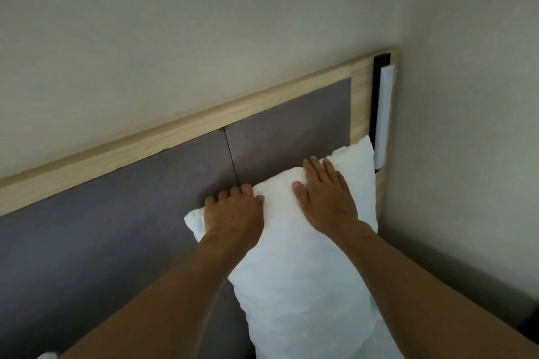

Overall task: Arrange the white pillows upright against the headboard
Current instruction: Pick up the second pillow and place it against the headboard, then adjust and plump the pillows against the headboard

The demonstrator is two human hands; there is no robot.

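A white pillow (294,277) stands upright against the grey padded headboard (122,213), at its right end. My left hand (233,216) lies over the pillow's top left edge, fingers curled over the top between pillow and headboard. My right hand (323,195) rests flat on the pillow's top right part, fingers spread and pressing into the fabric. A small bit of white fabric (46,355) shows at the bottom left edge; I cannot tell if it is another pillow.
A light wooden frame (175,137) runs along the headboard's top and right side. A white bar-shaped wall lamp (383,114) on a black mount hangs beside the frame. The side wall (466,125) stands close on the right.
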